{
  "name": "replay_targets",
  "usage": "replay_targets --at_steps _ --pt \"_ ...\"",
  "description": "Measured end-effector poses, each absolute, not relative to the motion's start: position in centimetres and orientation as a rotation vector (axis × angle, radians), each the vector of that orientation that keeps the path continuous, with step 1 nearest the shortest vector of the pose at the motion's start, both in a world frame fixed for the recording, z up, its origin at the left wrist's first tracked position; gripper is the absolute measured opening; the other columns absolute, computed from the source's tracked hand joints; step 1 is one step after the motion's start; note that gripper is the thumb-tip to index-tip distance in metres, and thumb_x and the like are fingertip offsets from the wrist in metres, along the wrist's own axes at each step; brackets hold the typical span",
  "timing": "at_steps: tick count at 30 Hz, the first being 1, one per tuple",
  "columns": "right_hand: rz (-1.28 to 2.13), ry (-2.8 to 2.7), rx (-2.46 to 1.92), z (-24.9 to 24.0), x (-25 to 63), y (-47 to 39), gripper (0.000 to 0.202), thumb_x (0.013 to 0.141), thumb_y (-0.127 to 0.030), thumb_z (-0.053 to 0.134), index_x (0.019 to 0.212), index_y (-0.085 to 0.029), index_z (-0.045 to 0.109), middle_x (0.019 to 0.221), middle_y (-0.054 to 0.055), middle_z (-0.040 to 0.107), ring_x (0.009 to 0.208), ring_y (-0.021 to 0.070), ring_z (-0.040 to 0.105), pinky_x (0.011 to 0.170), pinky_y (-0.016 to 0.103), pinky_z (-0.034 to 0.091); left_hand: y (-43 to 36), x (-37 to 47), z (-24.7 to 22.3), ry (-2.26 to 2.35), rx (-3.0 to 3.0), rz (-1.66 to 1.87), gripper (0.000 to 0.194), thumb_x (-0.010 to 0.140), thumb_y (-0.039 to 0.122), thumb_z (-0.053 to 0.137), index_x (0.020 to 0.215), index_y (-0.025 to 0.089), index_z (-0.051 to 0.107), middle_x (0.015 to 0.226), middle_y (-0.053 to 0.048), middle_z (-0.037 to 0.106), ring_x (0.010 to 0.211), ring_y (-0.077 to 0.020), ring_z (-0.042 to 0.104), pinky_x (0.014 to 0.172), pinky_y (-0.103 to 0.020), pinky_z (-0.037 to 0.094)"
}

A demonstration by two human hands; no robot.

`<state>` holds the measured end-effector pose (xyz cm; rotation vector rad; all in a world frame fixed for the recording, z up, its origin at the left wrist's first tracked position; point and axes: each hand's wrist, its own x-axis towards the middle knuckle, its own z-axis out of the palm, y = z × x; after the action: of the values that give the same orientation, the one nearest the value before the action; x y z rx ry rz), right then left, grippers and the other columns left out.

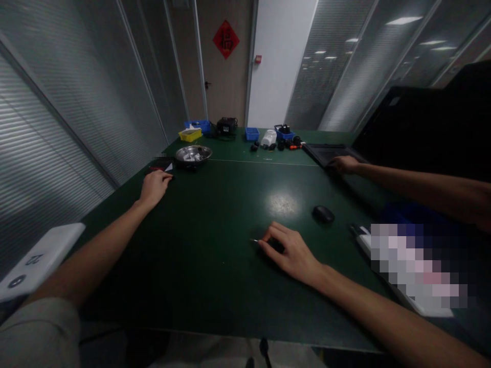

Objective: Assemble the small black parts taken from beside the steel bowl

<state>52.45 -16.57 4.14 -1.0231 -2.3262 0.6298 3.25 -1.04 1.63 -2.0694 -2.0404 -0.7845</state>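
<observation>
Metal sliver (pixel 254 240) sits pinched in the right hand (pixel 294 255), between thumb and forefinger, over the desk (pixel 215 214), near a mouse (pixel 322 214). The left hand (pixel 154 188) bunches its fingers beside a bowl (pixel 180 155); whether it grips anything, I cannot tell.

A counter (pixel 230 199) is finished in smooth dark green. From its middle, a black, rounded computer mouse (pixel 322 214) is set between three and four o'clock. Toward the far edge, a yellow plastic tray (pixel 191 136) is placed at eleven, a black, boxy device with cables (pixel 226 126) just before twelve, a blue plastic bin (pixel 252 136) at twelve, and a white, rounded object (pixel 269 138) at one.
</observation>
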Motion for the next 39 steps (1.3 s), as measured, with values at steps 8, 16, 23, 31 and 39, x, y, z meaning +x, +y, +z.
replay_targets --at_steps 8,16,23,31,39 --pt "0.605 -2.311 -1.004 4.0 52.5 -16.8 0.019 0.104 -0.035 0.056 0.094 -0.021 0.064 0.094 0.003 0.063 0.077 0.0152 0.061 0.064 0.027 0.047 -1.6 3.6 1.7 -2.038 -1.998 -0.606 0.037 0.100 0.033 0.047 0.115 0.013 0.075 0.118 -0.018 0.066 0.114 -0.0353 0.056 0.104 -0.049 0.043" --pt "0.603 -2.325 -1.012 4.1 52.5 -16.9 0.020 0.104 -0.035 0.056 0.093 -0.021 0.065 0.095 0.003 0.063 0.076 0.0149 0.060 0.063 0.027 0.047 -1.8 3.9 2.4 -2.140 -1.997 -0.741 0.031 0.097 0.030 0.055 0.113 0.012 0.074 0.122 -0.018 0.067 0.114 -0.0357 0.060 0.101 -0.049 0.046" --pt "0.559 -2.315 -1.084 4.1 52.4 -16.8 0.019 0.104 -0.036 0.054 0.095 -0.021 0.064 0.097 0.004 0.062 0.075 0.0150 0.060 0.062 0.026 0.046 -6.3 15.3 3.9 -1.852 -2.790 -0.935 0.021 0.097 0.031 0.064 0.110 0.019 0.075 0.117 -0.007 0.071 0.105 -0.0223 0.066 0.091 -0.035 0.053" --pt "0.486 -2.399 -1.130 4.0 52.7 -16.8 0.016 0.101 -0.032 0.057 0.090 -0.022 0.063 0.091 0.002 0.061 0.071 0.0143 0.057 0.064 0.028 0.042 -15.5 27.2 3.9 -1.171 -3.411 -0.940 0.021 0.095 0.027 0.071 0.114 0.019 0.072 0.104 -0.005 0.069 0.095 -0.0171 0.063 0.086 -0.029 0.049" --pt "0.484 -2.415 -1.156 4.6 52.6 -17.2 0.013 0.098 -0.031 0.059 0.090 -0.021 0.061 0.088 0.000 0.060 0.069 0.0138 0.057 0.063 0.027 0.040 -15.4 26.7 4.3 -1.248 -3.432 -0.896 0.024 0.094 0.028 0.070 0.117 0.019 0.073 0.103 -0.005 0.066 0.086 -0.0154 0.062 0.076 -0.026 0.048"
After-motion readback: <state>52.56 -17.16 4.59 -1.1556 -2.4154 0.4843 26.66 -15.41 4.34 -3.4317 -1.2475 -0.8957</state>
